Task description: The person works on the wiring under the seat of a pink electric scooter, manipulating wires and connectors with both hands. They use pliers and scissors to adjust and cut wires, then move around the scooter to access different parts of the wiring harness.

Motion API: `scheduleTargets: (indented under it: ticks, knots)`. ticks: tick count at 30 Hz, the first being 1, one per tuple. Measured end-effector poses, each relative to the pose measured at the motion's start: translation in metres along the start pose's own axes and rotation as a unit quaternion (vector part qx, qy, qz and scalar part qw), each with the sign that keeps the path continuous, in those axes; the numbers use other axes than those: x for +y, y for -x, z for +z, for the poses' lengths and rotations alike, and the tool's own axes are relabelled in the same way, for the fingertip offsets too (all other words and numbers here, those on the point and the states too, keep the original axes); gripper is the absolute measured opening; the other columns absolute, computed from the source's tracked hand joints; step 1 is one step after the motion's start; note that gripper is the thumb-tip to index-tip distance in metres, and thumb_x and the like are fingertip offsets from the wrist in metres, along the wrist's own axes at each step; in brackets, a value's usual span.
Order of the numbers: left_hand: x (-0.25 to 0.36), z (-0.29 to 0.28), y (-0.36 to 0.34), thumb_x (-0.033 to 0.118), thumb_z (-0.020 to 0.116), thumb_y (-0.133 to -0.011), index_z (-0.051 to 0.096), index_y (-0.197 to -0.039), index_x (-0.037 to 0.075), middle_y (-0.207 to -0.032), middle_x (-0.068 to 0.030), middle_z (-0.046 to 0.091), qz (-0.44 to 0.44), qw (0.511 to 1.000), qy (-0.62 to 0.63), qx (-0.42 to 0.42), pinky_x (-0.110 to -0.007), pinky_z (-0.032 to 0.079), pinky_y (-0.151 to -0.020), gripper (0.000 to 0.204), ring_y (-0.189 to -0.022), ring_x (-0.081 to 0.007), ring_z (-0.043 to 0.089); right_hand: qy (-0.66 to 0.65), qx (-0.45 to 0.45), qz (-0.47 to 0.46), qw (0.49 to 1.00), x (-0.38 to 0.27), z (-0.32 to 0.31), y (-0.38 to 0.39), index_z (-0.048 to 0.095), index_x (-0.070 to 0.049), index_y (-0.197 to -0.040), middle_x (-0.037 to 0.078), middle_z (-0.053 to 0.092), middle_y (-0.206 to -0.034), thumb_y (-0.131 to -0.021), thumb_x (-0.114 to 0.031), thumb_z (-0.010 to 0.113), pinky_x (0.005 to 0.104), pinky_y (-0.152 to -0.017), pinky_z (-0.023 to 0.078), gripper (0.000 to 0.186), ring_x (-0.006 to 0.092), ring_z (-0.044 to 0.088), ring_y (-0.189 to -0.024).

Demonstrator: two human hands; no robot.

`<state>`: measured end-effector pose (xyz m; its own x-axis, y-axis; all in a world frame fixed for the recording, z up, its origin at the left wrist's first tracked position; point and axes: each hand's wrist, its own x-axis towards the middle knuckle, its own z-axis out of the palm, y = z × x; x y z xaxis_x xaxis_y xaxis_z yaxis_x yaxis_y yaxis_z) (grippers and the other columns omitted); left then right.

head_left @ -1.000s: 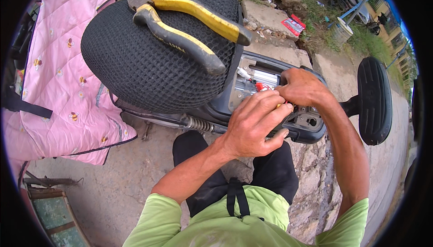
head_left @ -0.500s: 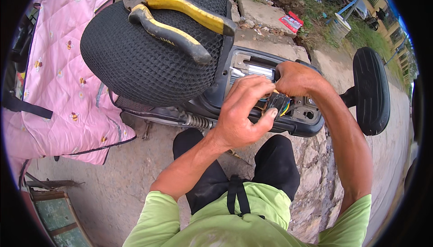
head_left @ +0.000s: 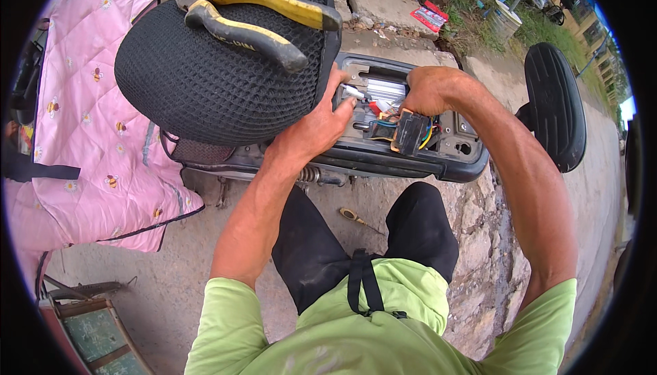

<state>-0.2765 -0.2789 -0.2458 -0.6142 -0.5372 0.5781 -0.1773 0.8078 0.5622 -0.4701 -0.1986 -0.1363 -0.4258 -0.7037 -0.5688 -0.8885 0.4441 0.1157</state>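
My left hand [head_left: 323,118] reaches to the left end of an opened scooter compartment [head_left: 465,163], thumb and forefinger apart beside a white connector [head_left: 354,93]. My right hand [head_left: 436,89] curls down into the compartment near a silver finned box [head_left: 383,89], its fingertips hidden. Below it lie a red connector [head_left: 374,108], coloured wires and a black plastic block [head_left: 411,132]. Yellow-and-black pliers [head_left: 274,2] rest on the mesh-covered seat [head_left: 205,94] at the compartment's left.
A pink quilted cover [head_left: 102,156] drapes at the left. A yellow-handled screwdriver [head_left: 350,215] lies on the pavement between my legs. A padded backrest [head_left: 551,105] juts out at right. Buckets [head_left: 506,19], a red packet [head_left: 430,16] and weeds are beyond; a framed panel [head_left: 92,334] sits lower left.
My left hand has moved up and left, from over the black block to beside the white connector, uncovering the wires. The scooter and my right hand appear higher in the picture.
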Motion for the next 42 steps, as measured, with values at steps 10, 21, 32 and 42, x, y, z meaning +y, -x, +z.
scheduleTargets:
  ticks: [10, 21, 32, 42]
  knots:
    - [-0.003, 0.002, 0.006, 0.015, 0.066, -0.084, 0.070, -0.113, 0.005, -0.129, -0.0146, 0.059, -0.024, 0.999, -0.040, 0.005, -0.044, 0.045, -0.105, 0.031, -0.125, -0.0320, 0.057, 0.034, 0.001, 0.014, 0.999, -0.008, -0.004, 0.007, 0.078, 0.002, -0.104, 0.022, 0.075, -0.108, -0.077, -0.040, 0.073, 0.0450, -0.085, 0.055, 0.051, 0.0341, 0.072, -0.101]
    - [-0.005, 0.003, 0.009, 0.018, 0.068, -0.085, 0.070, -0.113, 0.007, -0.139, -0.0152, 0.059, -0.017, 0.985, -0.160, -0.056, -0.045, 0.039, -0.113, 0.030, -0.134, -0.0335, 0.052, 0.127, 0.007, 0.005, 0.992, -0.008, -0.013, 0.013, 0.077, 0.003, -0.104, 0.023, 0.074, -0.112, -0.078, -0.038, 0.073, 0.0451, -0.088, 0.056, 0.048, 0.0370, 0.071, -0.105]
    - [-0.003, 0.000, 0.010, 0.017, 0.068, -0.085, 0.070, -0.115, 0.008, -0.139, -0.0149, 0.060, -0.004, 0.984, -0.173, -0.037, -0.046, 0.039, -0.114, 0.031, -0.132, -0.0335, 0.054, 0.154, 0.125, -0.001, 0.980, -0.016, -0.005, 0.031, 0.075, -0.006, -0.116, 0.019, 0.075, -0.111, -0.078, -0.040, 0.081, 0.0454, -0.092, 0.058, 0.051, 0.0338, 0.072, -0.107]
    - [-0.001, 0.003, 0.007, 0.014, 0.070, -0.084, 0.072, -0.115, 0.007, -0.139, -0.0154, 0.059, -0.051, 0.997, -0.053, -0.016, -0.043, 0.039, -0.115, 0.032, -0.135, -0.0317, 0.052, 0.149, 0.206, -0.173, 0.952, 0.001, 0.005, 0.017, 0.073, -0.011, -0.121, 0.015, 0.071, -0.109, -0.078, -0.031, 0.080, 0.0463, -0.090, 0.057, 0.047, 0.0337, 0.070, -0.106]
